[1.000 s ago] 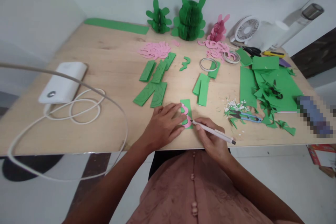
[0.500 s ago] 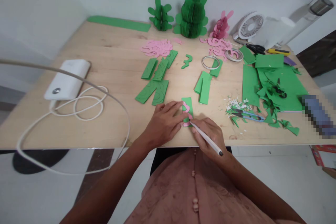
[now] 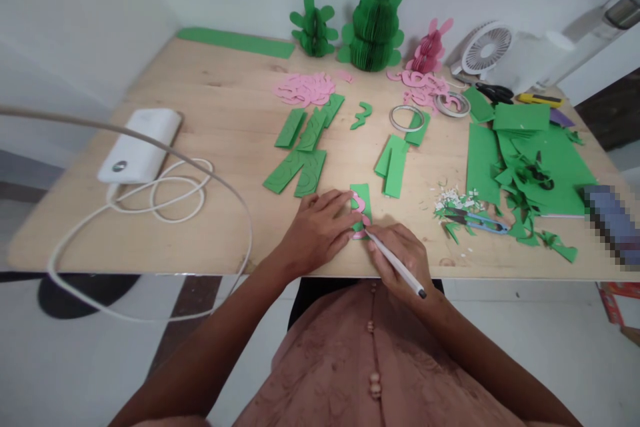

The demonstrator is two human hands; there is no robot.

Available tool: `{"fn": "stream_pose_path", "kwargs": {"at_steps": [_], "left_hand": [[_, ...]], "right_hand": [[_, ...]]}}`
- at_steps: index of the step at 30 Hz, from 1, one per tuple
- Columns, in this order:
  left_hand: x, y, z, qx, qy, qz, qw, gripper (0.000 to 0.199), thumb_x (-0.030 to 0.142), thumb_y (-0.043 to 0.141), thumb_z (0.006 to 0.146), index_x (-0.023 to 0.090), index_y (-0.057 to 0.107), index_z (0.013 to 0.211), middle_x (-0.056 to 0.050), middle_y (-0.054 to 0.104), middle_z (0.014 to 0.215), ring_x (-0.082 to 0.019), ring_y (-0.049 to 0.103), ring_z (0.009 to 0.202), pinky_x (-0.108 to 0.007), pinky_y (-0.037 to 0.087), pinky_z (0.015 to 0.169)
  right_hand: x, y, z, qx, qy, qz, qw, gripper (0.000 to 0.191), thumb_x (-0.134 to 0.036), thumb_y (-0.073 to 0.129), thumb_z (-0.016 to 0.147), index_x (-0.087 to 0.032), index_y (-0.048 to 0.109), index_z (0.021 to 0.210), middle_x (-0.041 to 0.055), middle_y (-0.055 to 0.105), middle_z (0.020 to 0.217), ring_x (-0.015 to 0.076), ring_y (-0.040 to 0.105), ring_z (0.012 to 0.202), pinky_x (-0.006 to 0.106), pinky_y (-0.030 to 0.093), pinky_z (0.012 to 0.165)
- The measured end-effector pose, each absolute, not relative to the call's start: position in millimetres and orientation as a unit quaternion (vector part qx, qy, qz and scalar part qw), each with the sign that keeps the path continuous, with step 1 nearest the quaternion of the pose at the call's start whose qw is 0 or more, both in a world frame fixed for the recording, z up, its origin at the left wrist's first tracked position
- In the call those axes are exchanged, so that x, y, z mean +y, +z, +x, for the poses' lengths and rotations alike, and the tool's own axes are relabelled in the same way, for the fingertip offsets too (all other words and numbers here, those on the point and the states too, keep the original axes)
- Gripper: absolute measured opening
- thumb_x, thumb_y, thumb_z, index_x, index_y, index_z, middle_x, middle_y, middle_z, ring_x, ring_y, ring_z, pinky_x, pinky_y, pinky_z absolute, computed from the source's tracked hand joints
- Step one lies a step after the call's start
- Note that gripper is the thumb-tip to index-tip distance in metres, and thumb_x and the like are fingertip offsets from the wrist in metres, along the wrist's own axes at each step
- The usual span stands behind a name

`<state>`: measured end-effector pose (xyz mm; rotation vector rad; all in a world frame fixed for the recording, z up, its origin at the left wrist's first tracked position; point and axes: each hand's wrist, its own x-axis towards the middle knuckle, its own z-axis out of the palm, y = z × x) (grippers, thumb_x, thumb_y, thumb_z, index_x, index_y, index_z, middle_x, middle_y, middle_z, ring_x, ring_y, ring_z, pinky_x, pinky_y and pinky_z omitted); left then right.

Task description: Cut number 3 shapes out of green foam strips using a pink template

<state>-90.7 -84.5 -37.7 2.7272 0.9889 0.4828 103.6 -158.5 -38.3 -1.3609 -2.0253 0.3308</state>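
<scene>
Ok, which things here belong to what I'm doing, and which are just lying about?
In use:
white pen, in your right hand
pink paper cutout, touched by your left hand
green paper strip beneath the cutout

Apparently just lying about:
white power bank
white desk fan
yellow utility knife

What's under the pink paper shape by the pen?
A green paper strip; it sticks out past the pink shape. The left hand and the pink hide parts of it.

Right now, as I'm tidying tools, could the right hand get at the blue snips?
Probably: nothing tall stands between the right hand and the blue snips, though the pen it holds may hinder.
</scene>
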Motion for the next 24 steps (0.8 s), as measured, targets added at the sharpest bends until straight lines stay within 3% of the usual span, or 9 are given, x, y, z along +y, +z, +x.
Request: {"fn": "stream_pose_path", "kwargs": {"at_steps": [11,24], "left_hand": [[-83.0,-34.7,-89.8,0.338,0.156,0.923,0.095,0.031,0.019,0.048,0.091,0.025,0.065,0.116,-0.010,0.054,0.139,-0.029,0.048,0.126,-0.045,0.037,0.094],[-83.8,-36.5,-90.2,0.343,0.161,0.919,0.104,0.027,0.029,0.048,0.095,0.027,0.066,0.116,-0.009,0.053,0.141,-0.029,0.047,0.127,-0.045,0.037,0.094]], "right_hand": [[-158.4,-39.0,103.2,-0.777,0.121,-0.517,0.338,0.030,-0.018,0.049,0.094,-0.020,0.064,0.120,0.0087,0.074,0.095,0.0224,0.067,0.082,0.038,0.055,0.078],[-158.1,-33.5,101.3,-0.761,0.141,-0.522,0.358,0.027,-0.018,0.050,0.093,-0.021,0.066,0.115,0.0079,0.075,0.096,0.0216,0.067,0.079,0.037,0.054,0.075]]}}
